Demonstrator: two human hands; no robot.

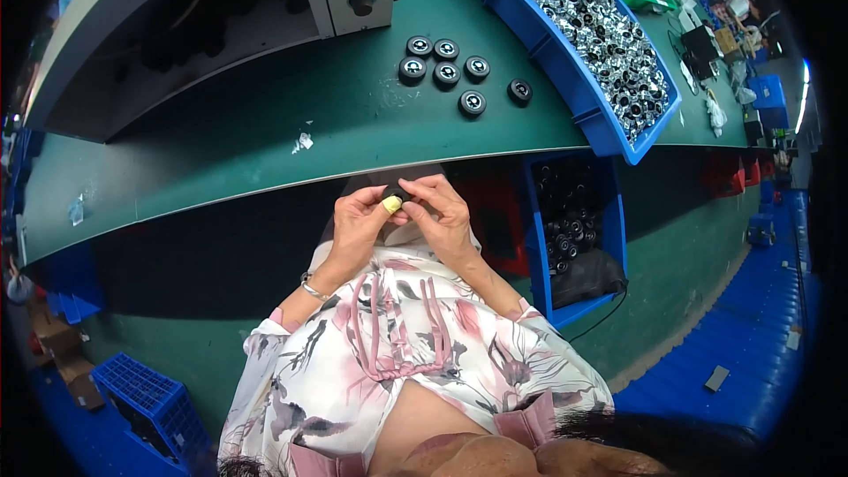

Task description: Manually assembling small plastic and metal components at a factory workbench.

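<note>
Just off the table's front edge, above my lap, both hands meet around a small black wheel, mostly covered by my fingers. My left hand pinches it from the left, a yellow wrap on the thumb. From the right, my right hand closes thumb and fingers on the same wheel. Several black wheels with silvery centres lie loosely grouped on the green tabletop beyond my hands. To their right, a long blue bin is heaped with shiny silver and black parts.
A grey machine housing with a lit green button stands at the back left. Below the table at right, a blue crate holds black wheels and a dark bag. Clear plastic scraps lie near the table edge. A blue basket stands at lower left.
</note>
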